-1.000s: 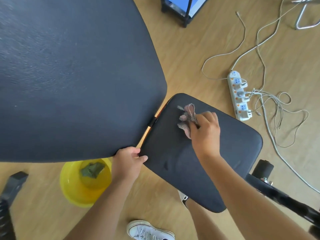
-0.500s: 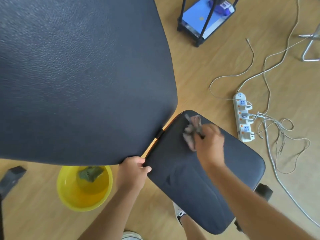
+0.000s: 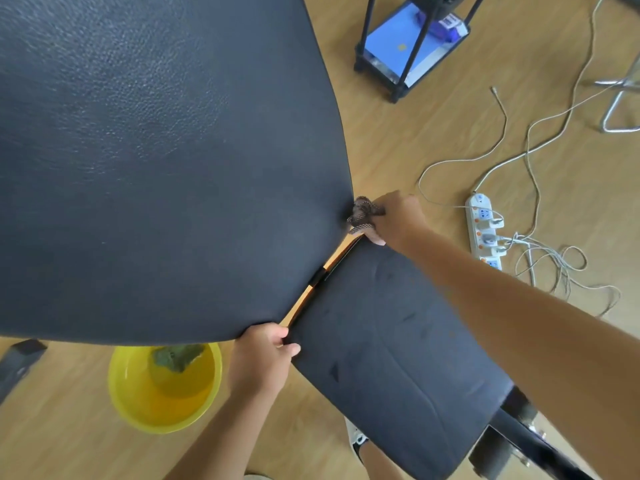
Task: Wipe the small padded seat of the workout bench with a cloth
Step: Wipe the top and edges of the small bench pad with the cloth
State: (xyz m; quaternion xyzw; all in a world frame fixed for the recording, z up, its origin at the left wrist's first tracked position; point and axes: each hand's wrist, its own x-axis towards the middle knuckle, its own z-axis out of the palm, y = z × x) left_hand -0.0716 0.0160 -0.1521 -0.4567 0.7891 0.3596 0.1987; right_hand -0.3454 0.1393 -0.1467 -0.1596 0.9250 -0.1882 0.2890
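Seat pad (image 3: 388, 355), the small black one, sat lower right of centre, angled off the end of the big backrest pad (image 3: 156, 150), with a thin gap between them showing an orange strip of frame.

Going left to right: a dark bench foot (image 3: 19, 358) poked in at the far left edge. Next was a yellow basin (image 3: 138, 407) on the wood floor (image 3: 415, 140), half tucked under the backrest, with a greenish rag (image 3: 176, 356) soaking in the water.

Left hand (image 3: 261, 360) was curled around the near corner of the seat, fingers clenched on its edge right where it met the backrest.

Right hand (image 3: 398, 218) was balled tight around a checked cloth (image 3: 363, 214), up at the far corner of the seat. The cloth was bunched against the tip of the backrest, right at the gap. Couldn't tell if it was actually pressing on the seat or just the backrest edge.

Further right, a white power strip (image 3: 483, 233) lay on the floor with a tangle of white cables (image 3: 554, 265). A black-framed rack (image 3: 412, 46) stood up top, and a shoe (image 3: 356, 438) peeked out under the seat.
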